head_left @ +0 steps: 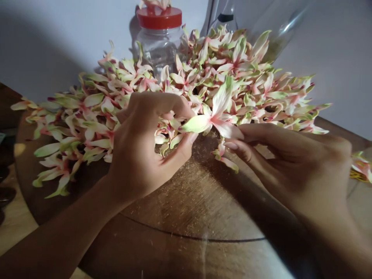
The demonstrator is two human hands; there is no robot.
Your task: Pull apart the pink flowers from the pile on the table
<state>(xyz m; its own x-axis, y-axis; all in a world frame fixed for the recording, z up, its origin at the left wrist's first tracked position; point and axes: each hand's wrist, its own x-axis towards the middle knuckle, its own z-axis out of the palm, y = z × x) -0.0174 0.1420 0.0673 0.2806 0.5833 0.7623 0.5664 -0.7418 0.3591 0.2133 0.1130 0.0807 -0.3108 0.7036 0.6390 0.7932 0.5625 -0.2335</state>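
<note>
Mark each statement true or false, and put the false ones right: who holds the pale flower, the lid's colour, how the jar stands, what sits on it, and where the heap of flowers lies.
1. The left hand and the right hand both pinch the pale flower. True.
2. The lid is blue. False: it is red.
3. The clear jar lies on its side. False: it stands upright.
4. Part of a blossom shows on top of the lid. True.
5. The heap of flowers lies wholly between the hands and the person. False: it spreads mostly beyond the hands, around the jar.
</note>
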